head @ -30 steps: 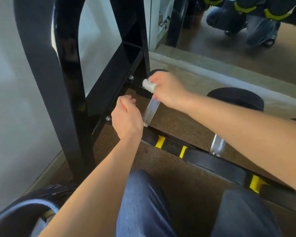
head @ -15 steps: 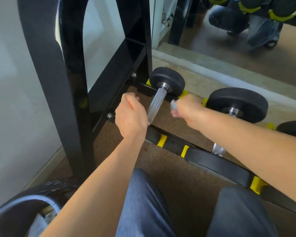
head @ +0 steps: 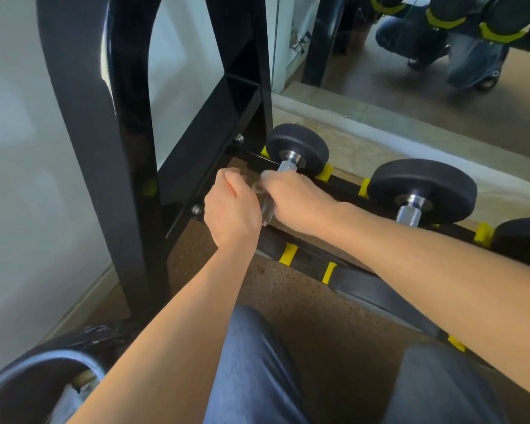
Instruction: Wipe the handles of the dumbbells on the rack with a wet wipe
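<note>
The leftmost dumbbell [head: 297,145] lies across the black rack with yellow pads [head: 306,261]. Only the far end of its steel handle [head: 286,166] shows. My right hand [head: 294,200] grips the middle of that handle, and a bit of the white wet wipe [head: 265,175] sticks out at its fingertips. My left hand [head: 231,206] is a curled fist right beside the handle's near end, with nothing seen in it. A second dumbbell [head: 423,188] with a bare handle [head: 409,214] lies to the right. A third dumbbell [head: 523,240] sits at the right edge.
The rack's thick black upright [head: 83,117] stands close on the left against a white wall. A mirror [head: 410,71] runs along the back. A bin lined with a black bag [head: 28,377] is at bottom left. My jeans-clad knees fill the bottom.
My right hand wiped at the far end of the handle, pulled off to the right, and now grips the handle's middle again. My left fist stayed beside the handle.
</note>
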